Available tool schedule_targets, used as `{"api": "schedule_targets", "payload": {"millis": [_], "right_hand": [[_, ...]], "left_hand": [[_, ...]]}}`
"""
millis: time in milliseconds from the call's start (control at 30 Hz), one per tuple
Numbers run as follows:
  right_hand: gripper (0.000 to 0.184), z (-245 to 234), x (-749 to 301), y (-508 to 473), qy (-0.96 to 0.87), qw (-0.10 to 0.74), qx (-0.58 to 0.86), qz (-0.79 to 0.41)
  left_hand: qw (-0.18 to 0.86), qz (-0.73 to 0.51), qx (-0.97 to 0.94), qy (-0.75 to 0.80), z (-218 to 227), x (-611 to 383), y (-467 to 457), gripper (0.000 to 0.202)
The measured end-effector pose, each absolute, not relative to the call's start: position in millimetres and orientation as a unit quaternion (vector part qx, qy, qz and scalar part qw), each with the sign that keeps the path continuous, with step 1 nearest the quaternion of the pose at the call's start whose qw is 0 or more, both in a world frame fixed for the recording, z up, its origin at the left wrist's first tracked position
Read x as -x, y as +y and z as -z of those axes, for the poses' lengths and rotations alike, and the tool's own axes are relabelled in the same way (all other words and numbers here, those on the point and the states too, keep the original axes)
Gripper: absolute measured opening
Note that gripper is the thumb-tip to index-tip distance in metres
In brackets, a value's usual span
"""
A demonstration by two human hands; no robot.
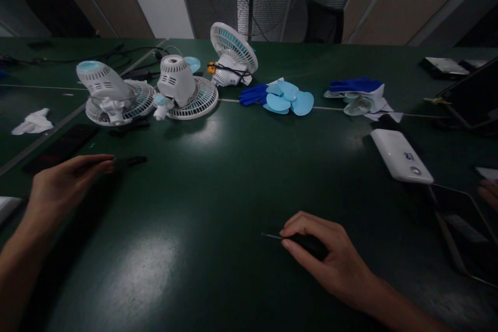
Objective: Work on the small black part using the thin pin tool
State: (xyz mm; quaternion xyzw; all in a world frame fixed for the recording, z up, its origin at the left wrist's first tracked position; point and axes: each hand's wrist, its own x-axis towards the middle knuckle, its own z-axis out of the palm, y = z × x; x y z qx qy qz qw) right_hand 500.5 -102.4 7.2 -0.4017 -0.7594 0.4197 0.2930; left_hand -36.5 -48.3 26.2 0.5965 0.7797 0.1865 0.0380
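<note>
My right hand [327, 257] rests on the dark green table [218, 207] near the front, fingers curled round a dark-handled tool [307, 243] whose thin metal shaft [271, 236] points left. My left hand [64, 184] lies at the left with fingers stretched out, its tips next to a small dark object [130, 161]. It holds nothing. Three small white desk fans stand or lie at the back: one [107, 91] at the left, one [181, 85] beside it, one [232, 54] upright behind.
Light blue fan blades [288, 97] and blue gloves [252, 94] lie mid-table; more blue gloves with a clear part [358, 96] to the right. A white device [400, 155], tablets [462, 228], a black phone [62, 148] and a crumpled cloth [33, 122] ring the edges. Another person's fingers [488, 192] show at far right.
</note>
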Motion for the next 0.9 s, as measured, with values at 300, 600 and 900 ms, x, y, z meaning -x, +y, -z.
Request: {"api": "schedule_targets", "payload": {"millis": [300,600,900], "right_hand": [[0.007,-8,-501,-102,-0.762,0.288,0.403,-0.417],[0.008,-7,-501,-102,-0.762,0.288,0.396,-0.424],[0.007,-8,-501,-102,-0.761,0.288,0.394,-0.427]], "left_hand": [[0.107,-0.222,-0.620,0.745,-19,3,-38,0.051],[0.122,-0.228,-0.584,0.770,-16,1,-36,0.055],[0.157,-0.210,-0.572,0.777,-23,-3,-37,0.054]]}}
